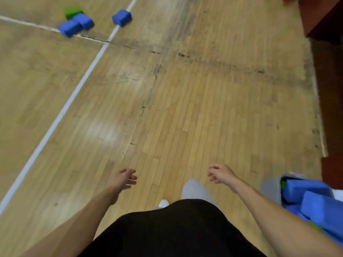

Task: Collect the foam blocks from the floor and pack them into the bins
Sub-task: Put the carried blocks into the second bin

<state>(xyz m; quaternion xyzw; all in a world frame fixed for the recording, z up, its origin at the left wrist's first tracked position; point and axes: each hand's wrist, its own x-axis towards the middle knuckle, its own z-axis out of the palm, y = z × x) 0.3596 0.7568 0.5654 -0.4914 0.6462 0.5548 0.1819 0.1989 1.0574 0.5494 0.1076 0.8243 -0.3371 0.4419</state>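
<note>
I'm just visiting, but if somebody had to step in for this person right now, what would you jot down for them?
Hands: left hand and right hand are both empty, fingers loosely curled, out in front of the body.

Where things are: a bin at the right edge already holds several blue blocks, piled above its rim. On the floor far ahead, near the white lines, lie two touching blue blocks, a green block just behind them, and a single blue block off to their right.

Done: some blocks are packed.

Left: fetch those four floor blocks and put them in a bin. Only one bin is in view.
</note>
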